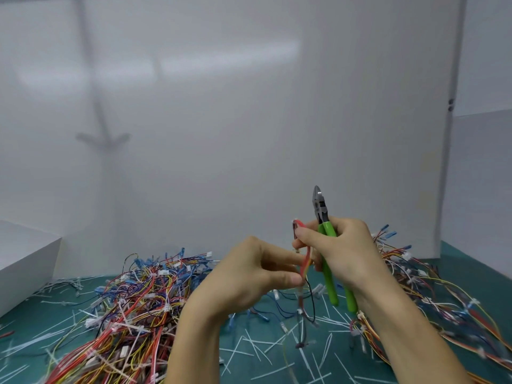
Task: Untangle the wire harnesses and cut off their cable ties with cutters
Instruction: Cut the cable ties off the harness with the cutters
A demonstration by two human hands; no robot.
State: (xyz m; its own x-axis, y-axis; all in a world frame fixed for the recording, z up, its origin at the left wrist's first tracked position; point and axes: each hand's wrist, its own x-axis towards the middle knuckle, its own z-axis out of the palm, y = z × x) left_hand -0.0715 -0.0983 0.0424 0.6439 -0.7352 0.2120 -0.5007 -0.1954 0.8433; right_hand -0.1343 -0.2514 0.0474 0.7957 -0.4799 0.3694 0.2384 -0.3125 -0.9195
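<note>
Hands met near the middle of the scene in the head view. Your right hand (pixel 342 249) curled round the green-handled cutters (pixel 329 278), nose pointing to twelve o'clock, probably parked clear of the wires while its fingertips also pinched the top of one red-and-yellow harness (pixel 305 262). Your left hand (pixel 256 275) pinched that harness lower down, likely to tease its loops apart. I counted one pair of cutters, one harness held, and two heaps: a tangled pile (pixel 133 300) at nine o'clock of your hands, a second pile (pixel 432 289) at three o'clock. Cut ties (pixel 250 353) littered the green mat (pixel 468 263), too many to count.
</note>
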